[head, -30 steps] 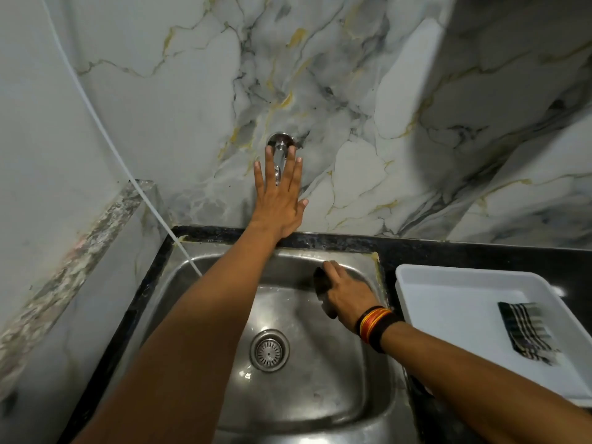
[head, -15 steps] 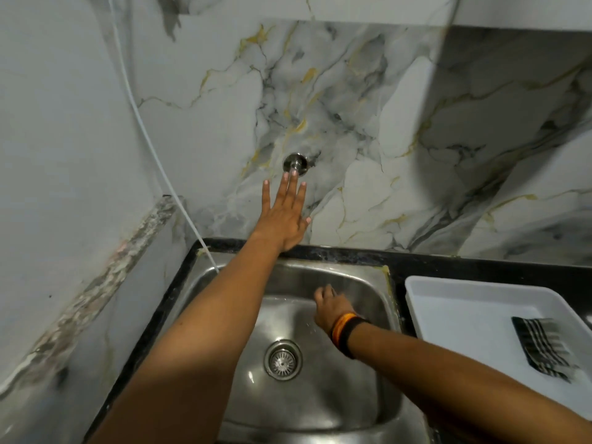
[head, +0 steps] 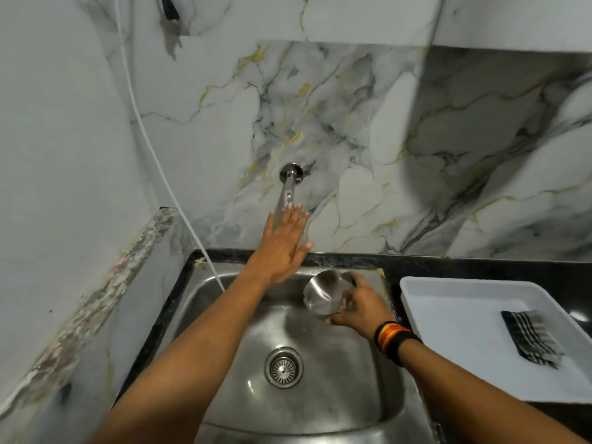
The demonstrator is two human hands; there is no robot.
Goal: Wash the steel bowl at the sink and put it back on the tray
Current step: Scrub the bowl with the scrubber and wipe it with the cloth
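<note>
A small steel bowl (head: 322, 294) is tilted on its side above the back right part of the steel sink (head: 323, 408), its inside facing left. My right hand (head: 358, 306) grips it by the rim. My left hand (head: 283, 243) is stretched out flat, fingers together, and its fingertips are at the tip of the wall tap (head: 290, 184). No water shows from the tap. The white tray (head: 448, 315) stands on the black counter to the right of the sink.
A folded black-and-white checked cloth (head: 530, 341) lies in the tray's right part. A white hose (head: 150, 149) runs down the left wall into the sink's back left corner. The drain strainer (head: 283, 366) sits mid-sink. A marble wall rises behind.
My right hand has lifted and turned the bowl so its inside faces left. My left hand has dropped a little, from over the tap to its tip. The camera has tilted upward.
</note>
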